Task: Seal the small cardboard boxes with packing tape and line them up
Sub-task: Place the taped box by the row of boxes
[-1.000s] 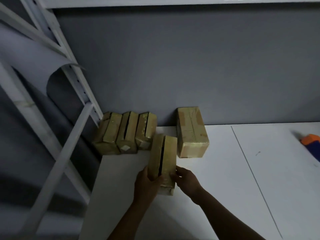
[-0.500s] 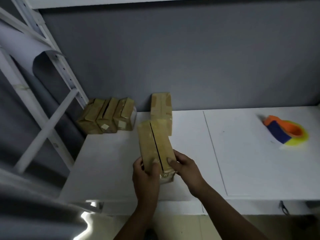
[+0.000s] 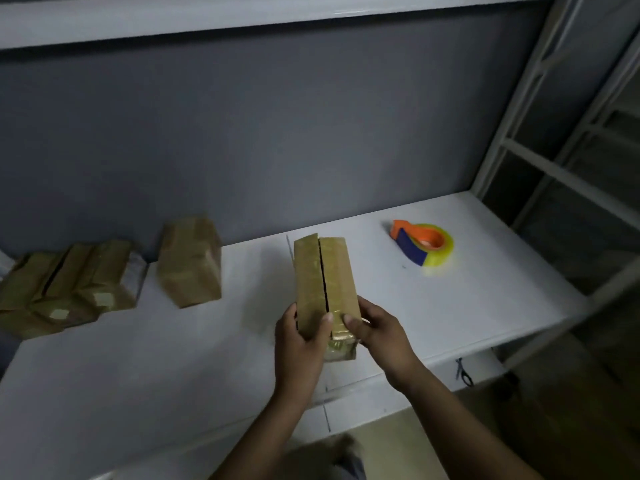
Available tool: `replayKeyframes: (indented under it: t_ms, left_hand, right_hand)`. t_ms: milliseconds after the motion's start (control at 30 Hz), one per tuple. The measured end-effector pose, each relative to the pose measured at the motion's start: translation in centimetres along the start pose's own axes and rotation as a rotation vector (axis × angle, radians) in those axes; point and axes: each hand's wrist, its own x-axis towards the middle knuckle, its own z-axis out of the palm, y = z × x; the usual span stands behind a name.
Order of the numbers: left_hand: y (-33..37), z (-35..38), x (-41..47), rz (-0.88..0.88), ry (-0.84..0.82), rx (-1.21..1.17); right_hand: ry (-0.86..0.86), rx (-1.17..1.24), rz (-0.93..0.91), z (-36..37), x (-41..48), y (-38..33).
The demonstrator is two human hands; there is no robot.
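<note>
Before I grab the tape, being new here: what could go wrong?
The cardboard box shows a dark gap between its top flaps; the left hand and right hand both grip its near end, so freeing one for the tape dispenser might let them spread. The box is near the front edge of the table and could slip off.

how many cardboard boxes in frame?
5. Held box gripped by left hand and right hand; lone box by the wall; cluster far left: left box, middle box, right box. Cluster is blurred; another may hide behind.
</note>
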Motion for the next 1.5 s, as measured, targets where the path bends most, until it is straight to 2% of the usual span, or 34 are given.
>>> replayKeyframes:
  t_ms: [333, 500, 667, 867, 967, 1033, 1167, 1267, 1367, 1433, 1500]
  left_hand:
    - [3.5, 14.6, 10.5, -0.04, -0.13, 0.094]
    - [4.2, 18.5, 13.1, 0.05, -0.173, 0.176]
    - [2.8, 21.4, 14.5, -0.015, -0.079, 0.167]
    - [0.0, 24.9, 14.0, -0.048, -0.03, 0.299]
    - [1.2, 26.8, 12.2, -0.091, 0.022, 0.355]
    - [2.0, 27.6, 11.0, -0.079, 0.047, 0.411]
    - [2.7, 27.0, 12.1, -0.08, 0.24, 0.478]
    - [3.5, 25.1, 15.3, -0.068, 0.305, 0.506]
    - [4.2, 23.5, 19.0, -0.07, 0.14, 0.558]
    - [3.7, 22.7, 20.9, -0.023, -0.039, 0.793]
    - [3.0, 22.1, 21.7, 0.022, -0.179, 0.928]
  right_hand:
    - [0.049, -0.168, 0.088, -14.2, 10.4, 0.7]
    - [0.032, -0.19, 0.097, -17.9, 14.7, 1.0]
    - [-0.119, -0.208, 0.07, -20.9, 18.5, 1.7]
    - [-0.39, -0.456, -0.012, -24.7, 22.0, 2.5]
    - [-0.465, -0.602, -0.049, -26.4, 24.0, 2.6]
    - [-0.471, -0.731, -0.046, -27.2, 25.1, 2.7]
    - [-0.432, -0.7, -0.111, -26.9, 25.2, 2.5]
    - [-0.449, -0.843, -0.135, -26.4, 24.7, 3.1]
    - [-0.473, -1.007, -0.104, -26.2, 24.2, 3.1]
    - [-0.453, -1.058, -0.147, -26.4, 24.4, 3.1]
    - [-0.443, -1.12, -0.175, -26.8, 25.0, 2.9]
